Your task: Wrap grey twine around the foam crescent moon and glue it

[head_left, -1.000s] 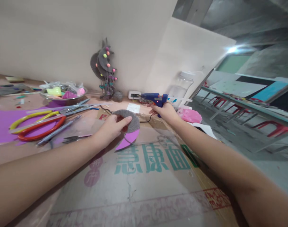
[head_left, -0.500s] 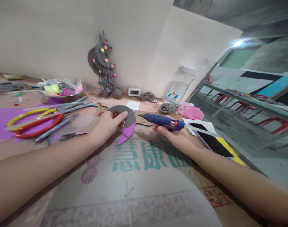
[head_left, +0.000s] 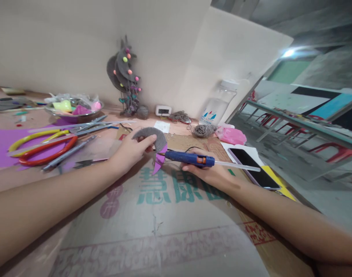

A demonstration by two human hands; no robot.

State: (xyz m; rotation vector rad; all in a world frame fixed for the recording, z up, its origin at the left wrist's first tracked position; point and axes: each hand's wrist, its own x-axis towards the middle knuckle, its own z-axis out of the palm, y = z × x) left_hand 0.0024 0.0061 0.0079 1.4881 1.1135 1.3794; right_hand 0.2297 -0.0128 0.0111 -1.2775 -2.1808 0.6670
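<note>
Cardboard (head_left: 164, 215) with green print lies under your forearms, likely to shield the table. Your left hand (head_left: 129, 152) pinches the grey-and-purple crescent (head_left: 155, 140), tilted up so its purple tip faces the glue gun (head_left: 190, 157). Your right hand (head_left: 204, 171) is wrapped around the gun and holds it level. The nozzle seems to touch the tip, though that is hard to see. Beyond lie a phone (head_left: 252, 167), a coil of twine (head_left: 204, 130) and a bottle (head_left: 219, 105) by the wall.

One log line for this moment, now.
left hand: grips grey-wrapped crescent | right hand: grips blue glue gun | nozzle: at crescent's purple end
</note>
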